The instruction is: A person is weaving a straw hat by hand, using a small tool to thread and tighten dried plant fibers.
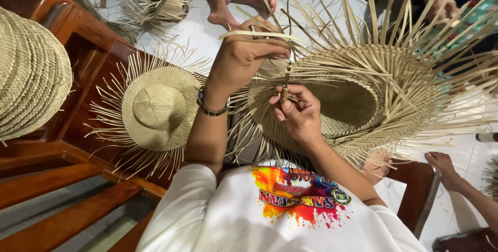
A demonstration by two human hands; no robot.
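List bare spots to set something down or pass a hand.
Bare white floor between the fringed hat on the bench and a foot at the top. Floor at the right edge by another foot. Crowded: left hand and right hand sit inside the unfinished hat's loose strips; hat stack fills the left.

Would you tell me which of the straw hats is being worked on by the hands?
The big unfinished hat at right, with long loose strands; the left hand and right hand touch it. The hat on the bench lies untouched.
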